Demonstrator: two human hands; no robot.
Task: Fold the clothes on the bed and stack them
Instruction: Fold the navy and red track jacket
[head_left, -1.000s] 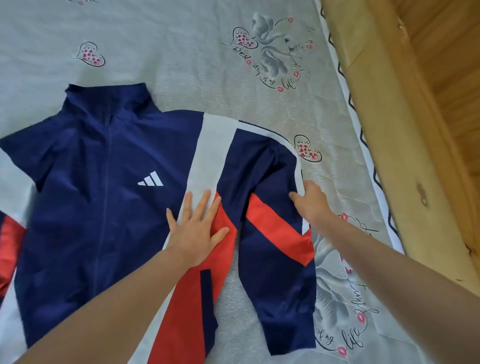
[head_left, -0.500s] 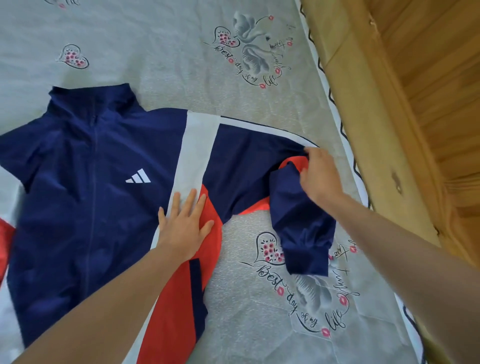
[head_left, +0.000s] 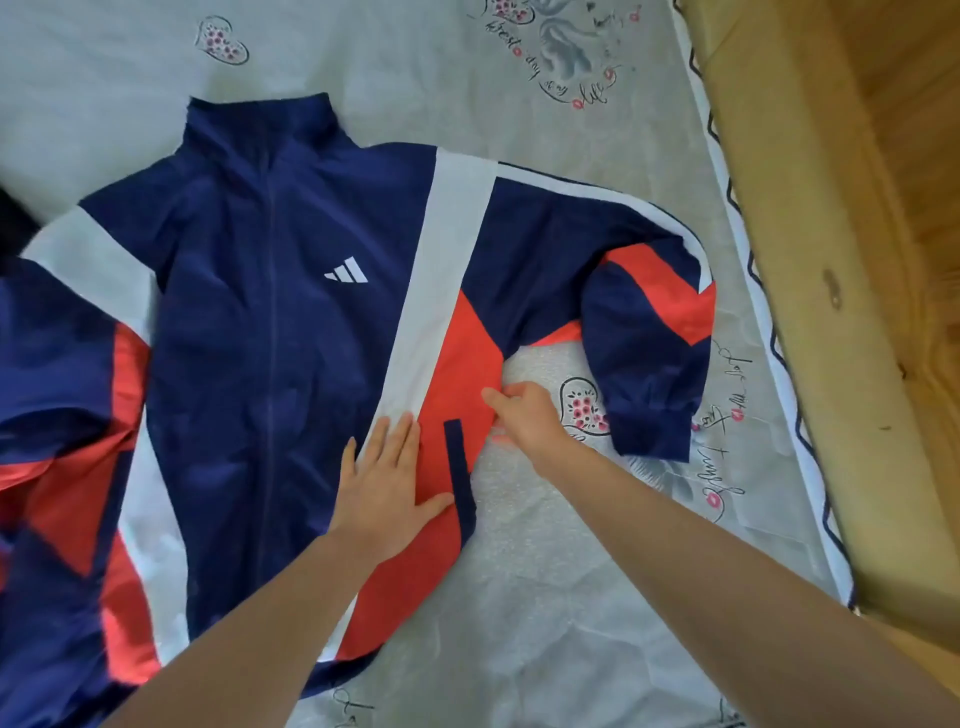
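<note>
The track jacket (head_left: 291, 332) lies front-up on the bed sheet (head_left: 467, 104), collar away from the person, long axis running from collar to hem. Its right-side sleeve (head_left: 649, 332), straight down the side a second ago, is now doubled back, cuff just beyond the right fingertips; the folding has started. The left hand (head_left: 387, 483) presses flat, fingers slightly spread, on the red panel. The right hand (head_left: 527, 415) pinches the side seam beside it
</note>
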